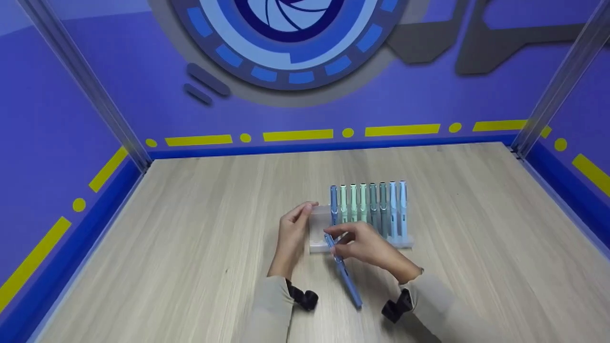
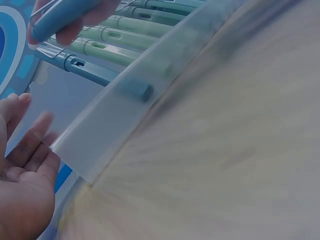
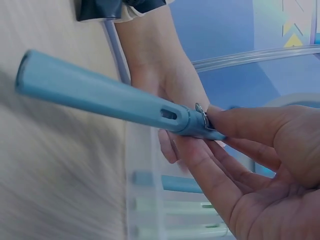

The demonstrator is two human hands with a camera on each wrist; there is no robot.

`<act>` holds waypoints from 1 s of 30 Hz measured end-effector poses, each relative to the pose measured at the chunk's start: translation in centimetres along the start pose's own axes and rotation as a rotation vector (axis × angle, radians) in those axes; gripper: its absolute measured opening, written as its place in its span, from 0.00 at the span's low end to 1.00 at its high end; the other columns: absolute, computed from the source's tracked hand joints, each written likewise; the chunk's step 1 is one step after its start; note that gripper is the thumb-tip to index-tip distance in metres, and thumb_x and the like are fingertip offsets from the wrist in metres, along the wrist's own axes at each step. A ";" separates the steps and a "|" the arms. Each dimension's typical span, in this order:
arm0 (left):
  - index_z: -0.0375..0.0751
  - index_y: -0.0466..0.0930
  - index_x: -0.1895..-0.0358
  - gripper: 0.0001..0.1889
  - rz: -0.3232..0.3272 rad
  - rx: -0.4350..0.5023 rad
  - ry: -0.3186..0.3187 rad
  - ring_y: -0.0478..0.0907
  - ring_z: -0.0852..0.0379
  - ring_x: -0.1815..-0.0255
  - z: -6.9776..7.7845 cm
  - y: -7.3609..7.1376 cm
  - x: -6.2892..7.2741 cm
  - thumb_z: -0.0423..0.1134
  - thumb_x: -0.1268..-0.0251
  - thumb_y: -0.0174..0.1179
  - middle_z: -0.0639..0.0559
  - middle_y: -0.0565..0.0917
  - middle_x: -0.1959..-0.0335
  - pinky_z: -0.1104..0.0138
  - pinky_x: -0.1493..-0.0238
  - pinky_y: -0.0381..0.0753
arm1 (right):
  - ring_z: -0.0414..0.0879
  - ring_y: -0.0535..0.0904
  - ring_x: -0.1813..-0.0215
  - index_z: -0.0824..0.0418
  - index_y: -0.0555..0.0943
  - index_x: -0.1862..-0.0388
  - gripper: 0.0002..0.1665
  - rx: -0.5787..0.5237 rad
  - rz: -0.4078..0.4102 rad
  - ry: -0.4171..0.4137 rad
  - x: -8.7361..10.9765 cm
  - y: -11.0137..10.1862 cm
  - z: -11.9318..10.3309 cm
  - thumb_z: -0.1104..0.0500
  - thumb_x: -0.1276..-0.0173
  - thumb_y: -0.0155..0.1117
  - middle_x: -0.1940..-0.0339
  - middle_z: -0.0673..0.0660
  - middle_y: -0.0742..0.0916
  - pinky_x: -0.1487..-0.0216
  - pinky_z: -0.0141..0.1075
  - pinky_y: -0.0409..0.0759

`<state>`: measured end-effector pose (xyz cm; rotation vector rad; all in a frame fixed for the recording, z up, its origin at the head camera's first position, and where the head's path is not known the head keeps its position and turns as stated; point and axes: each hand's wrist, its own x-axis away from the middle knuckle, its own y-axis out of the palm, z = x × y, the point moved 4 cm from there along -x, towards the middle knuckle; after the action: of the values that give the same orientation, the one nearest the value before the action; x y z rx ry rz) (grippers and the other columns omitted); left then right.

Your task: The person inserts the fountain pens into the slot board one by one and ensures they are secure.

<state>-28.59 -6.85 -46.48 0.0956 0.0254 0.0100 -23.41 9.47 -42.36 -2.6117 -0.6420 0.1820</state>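
A translucent pen holder stands on the table with several pens upright in a row. My left hand holds the holder's left edge; in the left wrist view, the fingers of the left hand show partly behind its clear plate. A blue pen with a metal clip is pinched between the thumb and fingers of my right hand. It slants in front of the holder, its lower end towards me. Seen from the right wrist, the blue pen is gripped near its clip.
In the row, a dark blue pen is leftmost, then light green pens, dark green pens and light blue pens. Wooden tabletop surrounds the holder. A blue printed wall rises behind.
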 end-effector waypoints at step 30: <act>0.41 0.82 0.47 0.18 -0.001 -0.039 0.031 0.72 0.54 0.34 -2.4 -0.3 -1.4 0.48 0.28 0.53 0.49 0.82 0.44 0.61 0.28 0.66 | 0.53 0.84 0.54 0.62 0.79 0.43 0.23 -0.004 0.322 -0.063 -1.9 -2.0 -1.8 0.69 0.39 0.67 0.52 0.62 0.85 0.62 0.34 0.86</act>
<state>-30.05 -6.89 -48.85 0.0560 0.0566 0.0115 -25.46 9.46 -39.81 -2.7080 -0.2365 0.3620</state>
